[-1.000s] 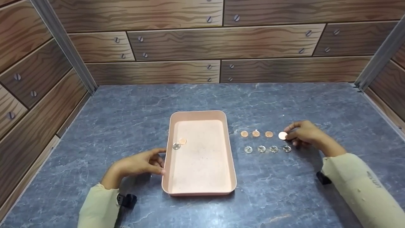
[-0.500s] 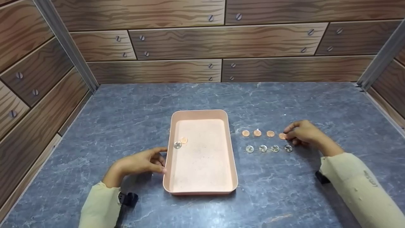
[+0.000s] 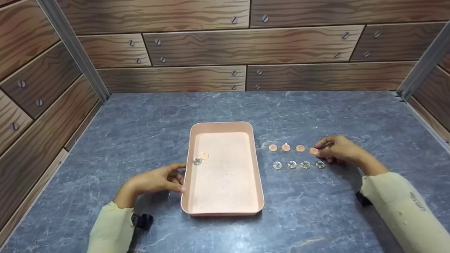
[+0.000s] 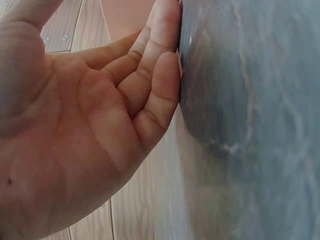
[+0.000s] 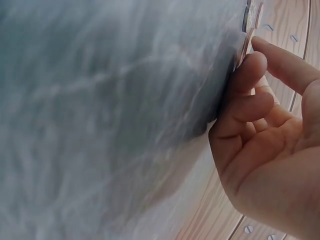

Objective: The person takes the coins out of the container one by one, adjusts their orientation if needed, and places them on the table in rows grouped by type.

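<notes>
A shallow pink tray (image 3: 225,189) stands on the table. My left hand (image 3: 154,181) rests beside it, thumb and index fingertips at its left wall. In the left wrist view the other fingers (image 4: 167,80) lie against the tabletop. Inside the tray are a copper-coloured coin (image 3: 204,155) and a patterned silver coin (image 3: 197,161). To the right lie a row of copper coins (image 3: 300,148) and a nearer row of silver coins (image 3: 291,164). My right hand (image 3: 339,149) touches the edge of the rightmost copper coin (image 3: 313,151), which lies flat; thumb and index finger stand slightly apart.
The blue-grey marbled table (image 3: 147,123) spreads around the tray. Wood-patterned panels (image 3: 197,49) stand behind and at both sides, with grey metal posts (image 3: 75,52) at the corners. A dark band with a device (image 3: 142,220) sits on the left wrist.
The rightmost copper coin, bright and tilted at first, now lies flat in its row. My right hand has shifted slightly right while the coin stayed. The left hand keeps its place at the tray.
</notes>
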`<state>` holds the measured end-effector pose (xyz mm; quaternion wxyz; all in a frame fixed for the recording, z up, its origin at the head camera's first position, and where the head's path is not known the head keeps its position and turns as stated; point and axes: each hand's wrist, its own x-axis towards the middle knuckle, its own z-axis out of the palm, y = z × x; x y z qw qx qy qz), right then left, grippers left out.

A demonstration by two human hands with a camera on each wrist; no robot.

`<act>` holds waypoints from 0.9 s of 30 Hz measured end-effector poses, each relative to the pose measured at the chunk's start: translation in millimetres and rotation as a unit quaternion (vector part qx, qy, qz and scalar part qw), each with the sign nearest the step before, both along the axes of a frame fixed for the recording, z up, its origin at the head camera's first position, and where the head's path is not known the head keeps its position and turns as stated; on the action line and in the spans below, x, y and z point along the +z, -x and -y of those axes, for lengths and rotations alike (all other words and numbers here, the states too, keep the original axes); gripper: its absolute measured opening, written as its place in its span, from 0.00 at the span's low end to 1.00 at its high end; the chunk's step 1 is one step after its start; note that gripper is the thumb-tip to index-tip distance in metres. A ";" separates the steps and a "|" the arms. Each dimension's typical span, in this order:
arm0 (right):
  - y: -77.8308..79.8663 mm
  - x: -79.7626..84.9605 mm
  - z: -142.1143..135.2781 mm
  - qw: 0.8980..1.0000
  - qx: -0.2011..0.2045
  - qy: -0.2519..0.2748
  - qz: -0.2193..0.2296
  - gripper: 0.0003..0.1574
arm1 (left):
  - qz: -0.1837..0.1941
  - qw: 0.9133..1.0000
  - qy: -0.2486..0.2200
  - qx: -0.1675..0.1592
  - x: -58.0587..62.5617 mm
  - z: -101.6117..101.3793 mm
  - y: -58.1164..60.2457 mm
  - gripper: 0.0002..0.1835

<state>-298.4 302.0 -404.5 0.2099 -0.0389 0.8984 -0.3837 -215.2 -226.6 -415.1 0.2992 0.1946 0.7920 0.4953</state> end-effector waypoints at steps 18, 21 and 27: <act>4.3 -0.1 6.1 1.000 -0.019 -0.011 0.004 0.26 | 0.001 1.000 0.006 0.007 0.3 -1.1 -0.8 0.46; 4.4 0.1 6.8 1.000 -0.023 -0.012 0.004 0.26 | 0.003 1.000 0.004 0.009 0.2 -1.2 -1.0 0.45; 5.0 -0.6 7.5 1.000 -0.020 -0.013 0.003 0.25 | 0.004 1.000 0.003 0.008 0.6 -0.7 -0.8 0.46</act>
